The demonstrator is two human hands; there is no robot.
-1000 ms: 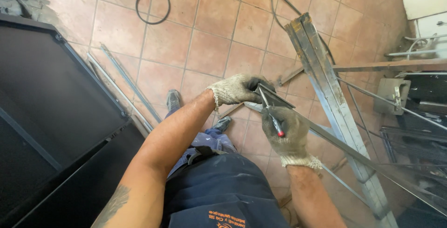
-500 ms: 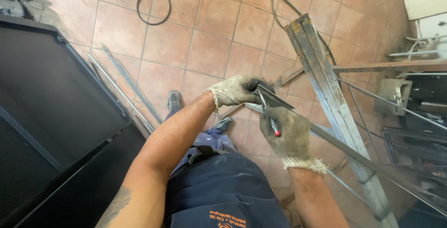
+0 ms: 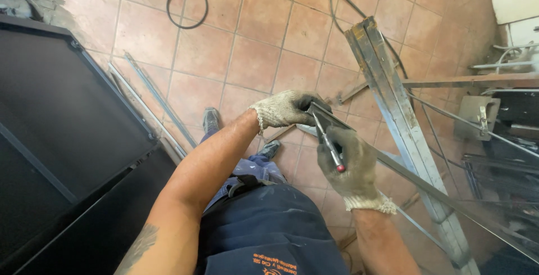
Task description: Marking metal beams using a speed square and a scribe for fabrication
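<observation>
Head view, looking down. Both hands gloved in knit cotton.

Left hand point(image 3: 286, 109): closed over the near end of a thin metal bar point(image 3: 415, 179), fingers wrapped on a small flat square point(image 3: 324, 119) laid against it. Bar runs from the hands toward lower right, held above the floor.

Right hand point(image 3: 345, 162): closed around a slim scriber point(image 3: 328, 143) with a red end; tip rests at the square's edge, on the bar. Hands just beside each other, touching at the square.

Surroundings: bundle of steel profiles point(image 3: 396, 123) leaning just right of the hands. Black panel point(image 3: 62, 134) at left. Tiled floor point(image 3: 252, 56) below, black cable point(image 3: 188, 5) lying far, loose metal strips point(image 3: 151, 101) beside the panel.
</observation>
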